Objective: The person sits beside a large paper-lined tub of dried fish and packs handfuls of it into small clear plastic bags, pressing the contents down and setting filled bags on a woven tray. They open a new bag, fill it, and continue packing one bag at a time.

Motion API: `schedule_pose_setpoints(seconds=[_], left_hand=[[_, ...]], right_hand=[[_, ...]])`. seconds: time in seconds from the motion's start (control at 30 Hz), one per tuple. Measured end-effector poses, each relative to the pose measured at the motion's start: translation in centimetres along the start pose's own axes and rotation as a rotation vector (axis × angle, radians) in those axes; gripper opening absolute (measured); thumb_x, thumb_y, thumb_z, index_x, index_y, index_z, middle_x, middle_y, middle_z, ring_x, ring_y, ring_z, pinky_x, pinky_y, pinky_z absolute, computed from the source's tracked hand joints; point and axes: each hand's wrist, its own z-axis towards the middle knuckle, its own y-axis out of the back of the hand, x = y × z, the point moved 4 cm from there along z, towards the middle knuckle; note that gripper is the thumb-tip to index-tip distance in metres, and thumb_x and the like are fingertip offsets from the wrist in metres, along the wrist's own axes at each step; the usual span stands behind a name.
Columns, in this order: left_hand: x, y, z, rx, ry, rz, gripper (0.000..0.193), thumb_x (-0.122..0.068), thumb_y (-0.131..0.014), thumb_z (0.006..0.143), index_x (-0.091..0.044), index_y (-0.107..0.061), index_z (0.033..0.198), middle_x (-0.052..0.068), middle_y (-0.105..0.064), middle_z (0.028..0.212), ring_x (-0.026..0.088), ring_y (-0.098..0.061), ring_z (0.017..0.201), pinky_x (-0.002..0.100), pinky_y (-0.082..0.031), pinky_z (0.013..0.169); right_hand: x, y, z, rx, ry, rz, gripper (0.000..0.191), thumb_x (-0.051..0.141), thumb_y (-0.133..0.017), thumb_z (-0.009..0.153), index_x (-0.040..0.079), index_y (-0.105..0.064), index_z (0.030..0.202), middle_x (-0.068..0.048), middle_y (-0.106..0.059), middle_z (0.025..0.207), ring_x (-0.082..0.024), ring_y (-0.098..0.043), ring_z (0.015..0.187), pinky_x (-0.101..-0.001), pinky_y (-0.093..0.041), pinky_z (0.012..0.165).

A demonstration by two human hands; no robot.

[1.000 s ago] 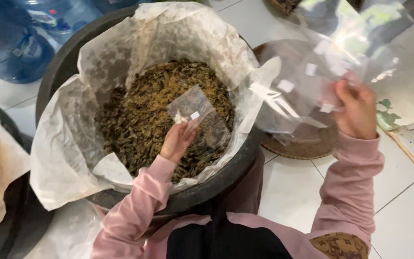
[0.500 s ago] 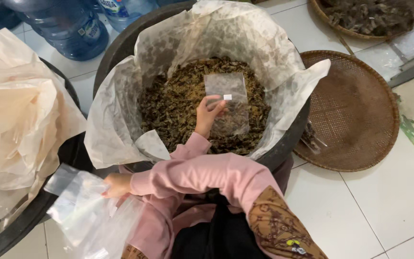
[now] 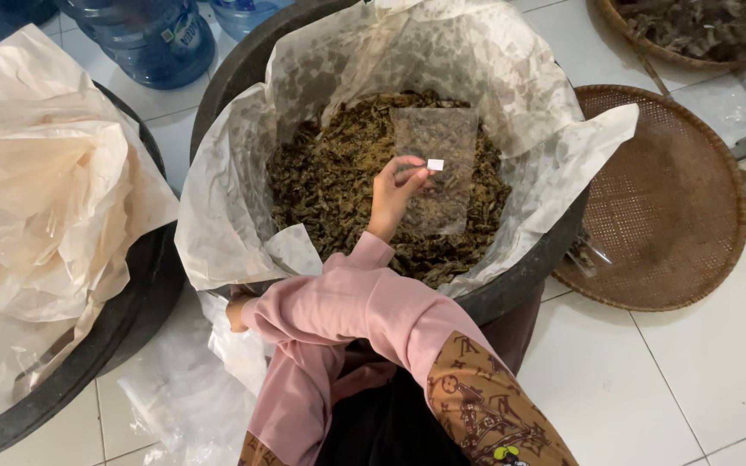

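My left hand reaches over a large black tub lined with white paper and filled with dried brown leaves. It pinches a small clear plastic bag with a white tab, held flat above the leaves. My right arm in a pink sleeve crosses under to the left. My right hand is at the tub's near-left rim, partly hidden by the sleeve. It grips a bundle of clear plastic bags that hangs down to the floor.
A second black tub with crumpled cream paper and plastic stands at the left. A round woven tray lies on the white tiles at the right, another basket of dried leaves beyond it. Blue water jugs stand at the back left.
My right hand swung the bundle of clear bags from the right, across my body, down to the lower left. My left hand stayed over the leaves with the small bag.
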Motion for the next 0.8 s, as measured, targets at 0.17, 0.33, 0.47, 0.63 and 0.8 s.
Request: schedule_pose_setpoints(seconds=[0.17, 0.33, 0.47, 0.63, 0.8], left_hand=[[2.7, 1.0, 0.5, -0.009, -0.063, 0.002, 0.018, -0.008, -0.068, 0.101, -0.001, -0.063, 0.117, 0.013, -0.078, 0.107, 0.014, -0.074, 0.092, 0.026, -0.061, 0.081], [4.6, 0.9, 0.9, -0.017, -0.054, -0.077, 0.019, -0.010, -0.068, 0.102, -0.002, -0.062, 0.119, 0.013, -0.078, 0.108, 0.014, -0.073, 0.091, 0.024, -0.058, 0.079], [2.4, 1.1, 2.9, 0.033, -0.152, -0.076, 0.021, -0.011, -0.068, 0.102, -0.003, -0.061, 0.119, 0.011, -0.078, 0.109, 0.013, -0.073, 0.095, 0.024, -0.058, 0.081], [-1.3, 2.4, 4.4, 0.022, -0.219, -0.086, 0.022, -0.010, -0.070, 0.101, -0.002, -0.061, 0.119, 0.008, -0.075, 0.104, 0.014, -0.072, 0.092, 0.027, -0.060, 0.081], [-2.9, 3.2, 6.0, 0.072, -0.266, -0.049, 0.017, -0.013, -0.069, 0.101, -0.001, -0.064, 0.113, 0.006, -0.075, 0.104, 0.013, -0.073, 0.091, 0.028, -0.063, 0.082]], right_hand=[[1.3, -1.4, 0.0, -0.088, 0.164, -0.070, 0.047, 0.028, -0.068, 0.095, 0.001, -0.062, 0.133, -0.017, -0.065, 0.126, -0.031, -0.065, 0.110, -0.0399, -0.052, 0.092], [4.6, 3.0, -9.5, -0.265, 0.672, 0.261, 0.039, 0.028, -0.065, 0.100, 0.006, -0.065, 0.132, -0.014, -0.068, 0.130, -0.031, -0.069, 0.115, -0.0406, -0.054, 0.100], [0.5, 13.3, -22.6, -0.775, 0.758, 0.079, 0.031, 0.012, -0.071, 0.098, 0.013, -0.069, 0.129, -0.005, -0.072, 0.126, -0.023, -0.073, 0.112, -0.0366, -0.059, 0.093], [-11.4, 26.1, -34.3, -1.823, 0.237, -0.220, 0.019, 0.005, -0.077, 0.095, 0.007, -0.069, 0.111, -0.009, -0.068, 0.115, -0.029, -0.063, 0.115, -0.0454, -0.050, 0.105], [-24.5, 27.0, -33.6, -1.571, 0.224, 0.782, 0.058, 0.013, -0.079, 0.086, 0.016, -0.047, 0.134, 0.006, -0.058, 0.118, -0.013, -0.062, 0.107, -0.0269, -0.054, 0.089]])
